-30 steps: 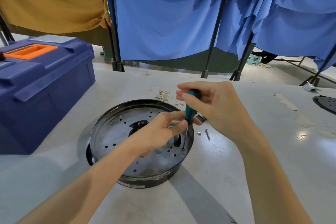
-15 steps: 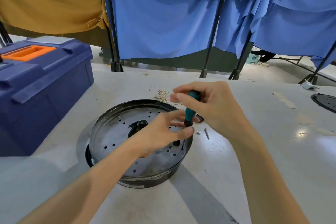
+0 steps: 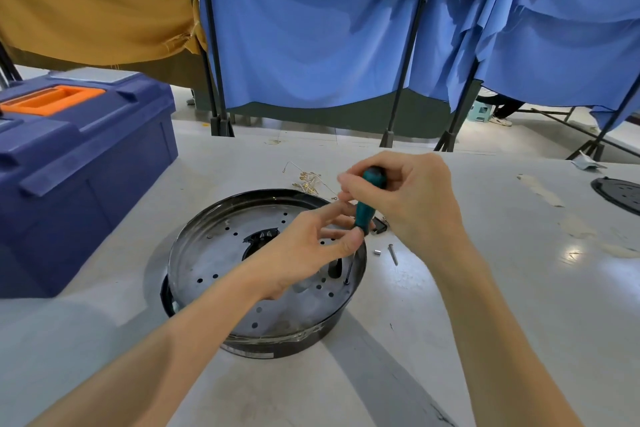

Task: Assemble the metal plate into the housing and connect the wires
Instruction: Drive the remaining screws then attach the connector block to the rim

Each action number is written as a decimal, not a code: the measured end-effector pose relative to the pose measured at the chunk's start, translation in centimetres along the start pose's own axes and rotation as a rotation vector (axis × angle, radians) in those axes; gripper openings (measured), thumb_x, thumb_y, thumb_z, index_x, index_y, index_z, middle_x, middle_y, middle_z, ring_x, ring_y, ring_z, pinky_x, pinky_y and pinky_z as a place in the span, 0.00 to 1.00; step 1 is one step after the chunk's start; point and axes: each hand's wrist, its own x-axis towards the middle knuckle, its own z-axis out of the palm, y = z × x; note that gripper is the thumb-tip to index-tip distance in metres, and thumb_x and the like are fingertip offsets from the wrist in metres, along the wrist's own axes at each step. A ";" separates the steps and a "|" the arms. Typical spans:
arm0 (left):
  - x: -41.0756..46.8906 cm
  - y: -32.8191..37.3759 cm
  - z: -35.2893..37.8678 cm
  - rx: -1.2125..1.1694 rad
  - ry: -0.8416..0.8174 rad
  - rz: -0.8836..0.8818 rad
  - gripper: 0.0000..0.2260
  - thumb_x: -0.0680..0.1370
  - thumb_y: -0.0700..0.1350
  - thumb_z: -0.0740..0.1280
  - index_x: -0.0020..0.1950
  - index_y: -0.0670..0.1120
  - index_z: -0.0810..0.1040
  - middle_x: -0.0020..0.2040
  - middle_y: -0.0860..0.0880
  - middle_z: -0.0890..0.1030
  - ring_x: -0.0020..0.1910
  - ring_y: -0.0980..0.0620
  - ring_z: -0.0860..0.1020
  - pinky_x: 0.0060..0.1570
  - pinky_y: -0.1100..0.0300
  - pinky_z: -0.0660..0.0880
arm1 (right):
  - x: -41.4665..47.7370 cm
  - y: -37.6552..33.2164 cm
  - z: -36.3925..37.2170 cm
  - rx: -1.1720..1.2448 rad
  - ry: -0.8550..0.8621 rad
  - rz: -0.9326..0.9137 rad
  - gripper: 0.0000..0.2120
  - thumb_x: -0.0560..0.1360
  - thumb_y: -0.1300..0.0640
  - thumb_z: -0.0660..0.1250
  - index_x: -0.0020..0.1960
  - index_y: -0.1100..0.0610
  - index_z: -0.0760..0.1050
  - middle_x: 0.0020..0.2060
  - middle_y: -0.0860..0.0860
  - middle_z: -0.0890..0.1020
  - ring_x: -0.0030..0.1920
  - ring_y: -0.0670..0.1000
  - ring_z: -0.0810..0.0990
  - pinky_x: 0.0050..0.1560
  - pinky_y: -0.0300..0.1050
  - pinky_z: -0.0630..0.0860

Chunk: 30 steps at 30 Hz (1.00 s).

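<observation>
So, the metal plate sits inside the black housing on the table. My right hand grips the green screwdriver, its tip at the plate's right edge. My left hand pinches the handle's lower end. A loose screw lies just right of the housing.

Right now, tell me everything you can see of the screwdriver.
The screwdriver has a teal handle that looks plastic or rubbery and a thin dark metal shaft. It stands almost upright, its top leaning slightly right, with the tip down on the metal plate near the plate's right edge, seemingly at a screw or hole. The right hand grips the handle's upper part; the left hand pinches its lower end, where the shaft begins. The tip type is too small to tell.
</observation>
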 end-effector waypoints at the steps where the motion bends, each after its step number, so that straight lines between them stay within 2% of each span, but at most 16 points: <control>1: 0.1 0.0 0.0 -0.010 0.008 0.002 0.11 0.78 0.56 0.64 0.59 0.59 0.78 0.58 0.51 0.81 0.61 0.55 0.77 0.65 0.51 0.70 | -0.1 0.1 0.5 -0.071 0.068 -0.019 0.08 0.72 0.54 0.75 0.41 0.60 0.83 0.32 0.50 0.83 0.35 0.51 0.83 0.41 0.52 0.81; 3: 0.0 0.1 -0.1 -0.043 0.014 -0.004 0.08 0.80 0.54 0.63 0.56 0.61 0.80 0.57 0.52 0.82 0.60 0.59 0.78 0.61 0.58 0.68 | -0.2 0.0 1.0 -0.154 0.110 -0.024 0.12 0.71 0.50 0.75 0.39 0.59 0.81 0.30 0.49 0.81 0.33 0.51 0.80 0.40 0.51 0.79; 5: -0.2 0.1 -0.2 -0.084 0.018 -0.013 0.11 0.79 0.55 0.61 0.57 0.61 0.80 0.57 0.55 0.83 0.61 0.62 0.77 0.62 0.59 0.66 | 0.0 -0.1 0.6 -0.016 -0.055 0.024 0.09 0.73 0.51 0.74 0.47 0.56 0.83 0.38 0.47 0.84 0.40 0.46 0.83 0.46 0.47 0.81; 7: -0.4 0.0 -0.4 -0.091 0.012 -0.013 0.13 0.78 0.55 0.60 0.59 0.57 0.80 0.57 0.56 0.83 0.63 0.62 0.75 0.64 0.59 0.65 | 0.1 0.1 -0.4 0.165 -0.250 0.057 0.11 0.76 0.58 0.70 0.58 0.57 0.81 0.50 0.47 0.85 0.52 0.44 0.83 0.55 0.43 0.80; 8: -0.4 0.1 -0.4 -0.080 0.004 -0.010 0.14 0.79 0.56 0.60 0.59 0.56 0.80 0.58 0.57 0.82 0.63 0.62 0.75 0.63 0.60 0.65 | 0.2 0.2 -0.8 0.214 -0.280 0.048 0.11 0.77 0.61 0.69 0.59 0.58 0.81 0.51 0.49 0.86 0.54 0.45 0.84 0.55 0.42 0.80; 9: -0.4 0.1 -0.3 -0.066 -0.004 -0.010 0.14 0.78 0.57 0.60 0.59 0.56 0.80 0.58 0.57 0.82 0.63 0.62 0.75 0.63 0.59 0.65 | 0.2 0.3 -1.0 0.222 -0.262 0.041 0.09 0.76 0.61 0.69 0.56 0.59 0.82 0.49 0.50 0.86 0.52 0.47 0.85 0.53 0.42 0.81; 12: -0.1 0.1 -0.1 -0.042 0.003 -0.010 0.15 0.75 0.59 0.65 0.58 0.56 0.79 0.57 0.54 0.82 0.62 0.56 0.77 0.66 0.54 0.69 | 0.0 0.1 -0.2 0.082 -0.064 0.018 0.07 0.72 0.56 0.75 0.46 0.59 0.83 0.38 0.52 0.85 0.42 0.53 0.86 0.44 0.48 0.83; 15: 0.1 -0.1 0.1 -0.026 -0.005 -0.026 0.09 0.80 0.53 0.62 0.56 0.58 0.80 0.58 0.53 0.82 0.63 0.55 0.76 0.67 0.52 0.66 | 0.0 0.0 0.6 -0.129 0.069 0.011 0.15 0.69 0.47 0.77 0.40 0.60 0.81 0.32 0.52 0.82 0.35 0.54 0.83 0.40 0.54 0.81; 17: 0.0 -0.1 0.1 -0.019 -0.015 -0.039 0.11 0.80 0.55 0.60 0.55 0.58 0.80 0.57 0.56 0.82 0.64 0.57 0.75 0.67 0.51 0.65 | 0.3 0.1 0.2 -0.040 -0.034 0.054 0.14 0.69 0.47 0.75 0.43 0.58 0.82 0.34 0.52 0.84 0.36 0.53 0.84 0.40 0.51 0.83; 18: 0.0 -0.1 0.1 -0.020 -0.015 -0.037 0.12 0.79 0.57 0.59 0.55 0.58 0.81 0.57 0.57 0.82 0.63 0.58 0.75 0.67 0.52 0.65 | 0.3 0.1 -0.2 0.073 -0.136 0.090 0.12 0.72 0.50 0.74 0.50 0.57 0.83 0.39 0.50 0.86 0.40 0.50 0.86 0.43 0.48 0.83; 20: -0.1 -0.2 0.0 -0.026 -0.011 -0.038 0.13 0.78 0.58 0.58 0.55 0.58 0.80 0.58 0.56 0.82 0.64 0.59 0.75 0.68 0.52 0.64 | 0.5 0.4 -0.8 0.187 -0.254 0.099 0.13 0.75 0.58 0.71 0.60 0.55 0.80 0.49 0.48 0.86 0.47 0.46 0.86 0.50 0.43 0.82; 22: -0.1 -0.2 0.0 -0.029 -0.005 -0.026 0.12 0.79 0.59 0.60 0.56 0.59 0.79 0.58 0.54 0.82 0.63 0.57 0.76 0.69 0.51 0.66 | 0.5 0.6 -0.7 0.133 -0.202 0.069 0.12 0.73 0.58 0.73 0.56 0.57 0.82 0.46 0.49 0.86 0.46 0.47 0.86 0.51 0.46 0.83; 24: 0.0 -0.1 0.0 -0.026 0.001 -0.003 0.10 0.80 0.56 0.62 0.58 0.58 0.78 0.58 0.50 0.81 0.62 0.55 0.77 0.68 0.51 0.68 | 0.2 0.6 0.0 0.031 -0.056 0.048 0.12 0.70 0.53 0.76 0.49 0.59 0.83 0.39 0.51 0.86 0.41 0.50 0.86 0.46 0.49 0.83; 26: 0.0 -0.1 0.0 -0.030 -0.003 -0.011 0.09 0.81 0.52 0.61 0.58 0.59 0.78 0.60 0.49 0.81 0.63 0.56 0.76 0.69 0.53 0.67 | 0.2 0.5 0.5 -0.110 0.037 0.032 0.15 0.68 0.47 0.77 0.45 0.59 0.82 0.36 0.52 0.84 0.38 0.53 0.85 0.42 0.51 0.83; 28: 0.0 -0.2 0.0 -0.041 -0.007 -0.025 0.10 0.82 0.50 0.60 0.56 0.59 0.79 0.59 0.52 0.81 0.63 0.60 0.75 0.67 0.57 0.66 | 0.4 0.5 0.2 -0.090 -0.033 0.042 0.15 0.70 0.47 0.75 0.48 0.57 0.82 0.39 0.51 0.85 0.41 0.50 0.85 0.44 0.49 0.83; 30: -0.2 0.0 -0.1 -0.054 -0.008 -0.030 0.12 0.83 0.49 0.58 0.54 0.61 0.81 0.57 0.58 0.82 0.63 0.64 0.74 0.62 0.63 0.65 | 0.5 0.4 -0.4 0.091 -0.210 0.092 0.14 0.73 0.53 0.72 0.59 0.55 0.81 0.48 0.48 0.86 0.48 0.46 0.85 0.49 0.44 0.83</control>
